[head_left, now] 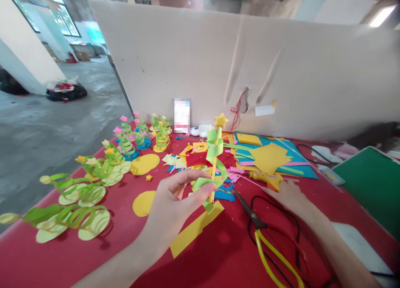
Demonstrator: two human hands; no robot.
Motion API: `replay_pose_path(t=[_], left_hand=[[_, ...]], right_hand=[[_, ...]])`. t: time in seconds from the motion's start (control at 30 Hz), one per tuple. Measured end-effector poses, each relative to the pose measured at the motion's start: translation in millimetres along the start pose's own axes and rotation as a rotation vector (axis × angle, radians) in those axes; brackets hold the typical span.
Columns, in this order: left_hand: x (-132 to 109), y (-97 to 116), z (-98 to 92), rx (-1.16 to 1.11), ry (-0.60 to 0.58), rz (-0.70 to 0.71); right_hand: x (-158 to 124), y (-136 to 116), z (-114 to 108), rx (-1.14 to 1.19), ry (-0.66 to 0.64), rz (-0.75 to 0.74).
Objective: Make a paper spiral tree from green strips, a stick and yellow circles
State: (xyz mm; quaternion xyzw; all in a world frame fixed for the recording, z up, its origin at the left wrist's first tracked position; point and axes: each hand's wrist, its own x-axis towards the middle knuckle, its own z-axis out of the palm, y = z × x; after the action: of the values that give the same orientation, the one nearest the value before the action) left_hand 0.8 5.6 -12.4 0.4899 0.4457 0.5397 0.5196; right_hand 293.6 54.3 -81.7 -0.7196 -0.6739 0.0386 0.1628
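My left hand [184, 196] pinches a paper spiral ornament [215, 146] near its lower end and keeps it upright. A light green strip winds round its yellow stem, and a yellow star [221, 120] sits on top. On the right, my right hand [290, 196] is closed at the handle of a yellow glue gun [265, 179], whose nozzle points left; part of the grip is hidden. Black-bladed scissors [254, 217] with a yellow and a red handle lie between my hands. Under the ornament is a yellow paper strip [190, 236].
Finished spiral ornaments [125, 140] stand or lie along the left edge, beside yellow paper discs [144, 164]. Paper scraps [200, 152] cover the middle. A phone [181, 115] leans on the white board [187, 50]. A black cord [298, 238] loops near the scissors; a green board [371, 188] is right.
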Motion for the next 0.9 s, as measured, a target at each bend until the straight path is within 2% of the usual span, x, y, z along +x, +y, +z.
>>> replay_pose_path(t=[0.07, 0.13, 0.17, 0.2, 0.23, 0.27, 0.37, 0.47, 0.6, 0.9], left_hand=[[-1, 1, 2.3, 0.004, 0.001, -0.020], [-2, 2, 5.2, 0.025, -0.003, -0.022], [-3, 2, 6.7, 0.042, -0.003, -0.013], [-4, 3, 8.1, 0.063, -0.003, 0.005], [-5, 3, 9.4, 0.087, -0.002, 0.029], [-6, 4, 10.3, 0.112, -0.003, 0.060], [-10, 3, 11.2, 0.167, -0.023, 0.165], [-13, 2, 9.7, 0.178, -0.054, 0.227], [-16, 2, 8.2, 0.167, -0.056, 0.241], [-17, 9, 10.3, 0.092, -0.090, 0.139]], right_hand=[[-12, -22, -9, 0.035, 0.038, -0.007], [-30, -54, -20, 0.138, 0.012, -0.098], [-39, -71, -25, 0.235, -0.058, -0.185], [-49, -89, -30, 0.465, -0.183, -0.250], [-57, -106, -34, 0.657, -0.242, -0.259], [-64, -121, -36, 0.805, -0.256, -0.272], [-74, -148, -39, 1.016, -0.344, -0.237], [-73, -154, -39, 1.112, -0.335, -0.188], [-71, -150, -39, 1.158, -0.276, -0.165], [-70, -148, -41, 1.212, -0.213, -0.181]])
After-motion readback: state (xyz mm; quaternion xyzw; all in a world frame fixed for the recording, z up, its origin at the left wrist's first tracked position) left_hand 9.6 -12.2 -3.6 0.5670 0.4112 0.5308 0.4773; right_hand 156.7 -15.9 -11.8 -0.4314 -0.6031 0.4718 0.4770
